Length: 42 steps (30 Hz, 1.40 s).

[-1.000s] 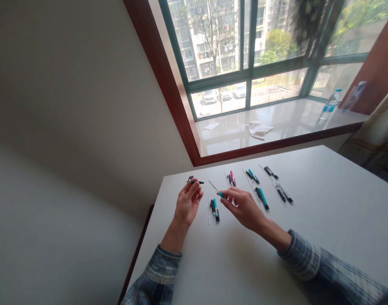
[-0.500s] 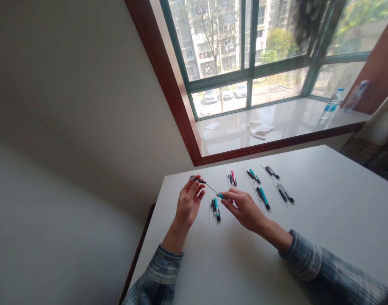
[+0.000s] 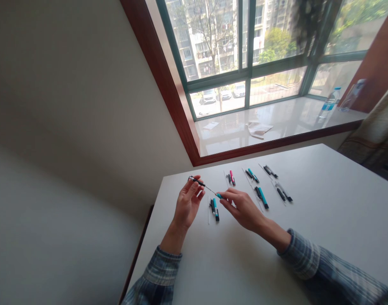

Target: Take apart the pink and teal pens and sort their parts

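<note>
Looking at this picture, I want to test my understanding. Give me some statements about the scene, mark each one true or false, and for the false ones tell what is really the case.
1. The left hand holds a small dark object with a metal end. True.
2. The right hand holds a tool with a pink handle. False: the handle is teal.
3. A plastic bottle is on the window sill. True.
4. No cars can be seen through the window. False: parked cars show outside.
</note>
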Each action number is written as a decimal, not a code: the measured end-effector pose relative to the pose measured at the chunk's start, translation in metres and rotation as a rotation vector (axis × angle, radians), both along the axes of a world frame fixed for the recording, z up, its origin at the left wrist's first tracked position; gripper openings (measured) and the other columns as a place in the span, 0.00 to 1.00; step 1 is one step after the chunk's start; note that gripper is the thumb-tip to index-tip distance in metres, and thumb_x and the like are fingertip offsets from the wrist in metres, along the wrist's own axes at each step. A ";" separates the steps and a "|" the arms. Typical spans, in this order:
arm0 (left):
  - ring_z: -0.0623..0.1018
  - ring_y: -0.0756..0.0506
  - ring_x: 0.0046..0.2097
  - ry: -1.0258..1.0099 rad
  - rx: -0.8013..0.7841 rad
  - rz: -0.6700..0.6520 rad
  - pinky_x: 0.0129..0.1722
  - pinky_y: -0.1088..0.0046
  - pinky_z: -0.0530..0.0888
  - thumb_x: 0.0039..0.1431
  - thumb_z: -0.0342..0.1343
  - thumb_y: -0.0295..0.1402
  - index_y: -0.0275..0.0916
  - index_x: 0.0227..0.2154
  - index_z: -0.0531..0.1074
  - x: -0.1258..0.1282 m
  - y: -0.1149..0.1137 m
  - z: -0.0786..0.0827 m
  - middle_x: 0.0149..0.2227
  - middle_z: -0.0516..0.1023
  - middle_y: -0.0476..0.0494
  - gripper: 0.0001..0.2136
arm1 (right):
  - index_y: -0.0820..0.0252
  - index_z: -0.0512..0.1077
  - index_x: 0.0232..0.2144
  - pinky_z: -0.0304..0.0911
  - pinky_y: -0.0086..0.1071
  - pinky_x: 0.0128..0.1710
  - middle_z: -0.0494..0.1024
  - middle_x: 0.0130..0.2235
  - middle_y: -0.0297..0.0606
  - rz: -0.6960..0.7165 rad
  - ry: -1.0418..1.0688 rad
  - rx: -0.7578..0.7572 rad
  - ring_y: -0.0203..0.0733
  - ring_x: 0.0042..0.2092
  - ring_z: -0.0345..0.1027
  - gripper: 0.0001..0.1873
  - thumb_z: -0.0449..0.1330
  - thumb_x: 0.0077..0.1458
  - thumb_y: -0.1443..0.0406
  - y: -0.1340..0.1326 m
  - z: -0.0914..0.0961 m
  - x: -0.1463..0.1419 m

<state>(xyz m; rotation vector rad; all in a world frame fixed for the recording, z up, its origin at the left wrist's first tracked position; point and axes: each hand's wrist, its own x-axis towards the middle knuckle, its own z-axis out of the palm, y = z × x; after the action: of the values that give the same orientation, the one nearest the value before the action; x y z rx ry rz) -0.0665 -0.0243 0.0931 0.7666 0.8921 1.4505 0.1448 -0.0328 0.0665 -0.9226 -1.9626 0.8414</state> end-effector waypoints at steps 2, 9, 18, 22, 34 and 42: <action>0.76 0.53 0.39 0.016 0.002 -0.005 0.42 0.76 0.74 0.56 0.70 0.33 0.40 0.47 0.80 0.001 0.000 0.001 0.41 0.78 0.48 0.15 | 0.52 0.79 0.47 0.62 0.34 0.37 0.74 0.35 0.36 0.000 0.005 0.007 0.40 0.34 0.69 0.12 0.56 0.70 0.63 0.000 -0.001 0.000; 0.74 0.52 0.38 0.109 0.007 -0.064 0.42 0.75 0.73 0.55 0.70 0.35 0.40 0.45 0.81 0.005 -0.003 0.001 0.40 0.77 0.46 0.15 | 0.51 0.79 0.50 0.64 0.34 0.38 0.75 0.36 0.35 -0.013 0.018 0.023 0.40 0.35 0.70 0.13 0.58 0.69 0.65 0.001 -0.003 0.000; 0.75 0.51 0.37 0.223 0.011 -0.140 0.43 0.74 0.72 0.53 0.72 0.35 0.39 0.42 0.82 0.012 -0.003 -0.010 0.39 0.81 0.44 0.14 | 0.52 0.78 0.52 0.65 0.34 0.39 0.76 0.38 0.37 -0.037 0.037 0.043 0.40 0.36 0.71 0.13 0.58 0.69 0.65 0.002 -0.005 0.002; 0.75 0.50 0.37 0.261 0.011 -0.159 0.42 0.73 0.72 0.52 0.72 0.36 0.39 0.42 0.83 0.014 -0.003 -0.011 0.39 0.82 0.43 0.15 | 0.53 0.78 0.52 0.65 0.33 0.37 0.76 0.38 0.37 -0.043 0.040 0.049 0.40 0.36 0.70 0.13 0.58 0.69 0.64 0.003 -0.007 0.003; 0.75 0.49 0.36 0.318 0.049 -0.165 0.42 0.70 0.72 0.53 0.71 0.34 0.38 0.42 0.83 0.016 -0.004 -0.007 0.39 0.82 0.42 0.13 | 0.56 0.74 0.45 0.67 0.34 0.36 0.79 0.33 0.34 -0.057 0.201 -0.166 0.40 0.34 0.72 0.10 0.61 0.65 0.58 0.004 -0.010 0.001; 0.75 0.47 0.37 0.490 0.115 -0.171 0.42 0.70 0.72 0.56 0.69 0.35 0.37 0.39 0.82 0.012 -0.003 -0.008 0.38 0.80 0.42 0.10 | 0.57 0.76 0.40 0.66 0.34 0.38 0.81 0.36 0.37 -0.026 0.271 -0.232 0.41 0.37 0.73 0.09 0.60 0.66 0.59 0.005 -0.010 0.001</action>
<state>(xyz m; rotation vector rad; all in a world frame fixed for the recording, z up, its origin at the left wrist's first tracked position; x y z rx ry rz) -0.0546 -0.0271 0.0848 1.2866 1.0842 1.1875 0.1459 -0.0274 0.0563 -0.9106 -1.6408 1.1342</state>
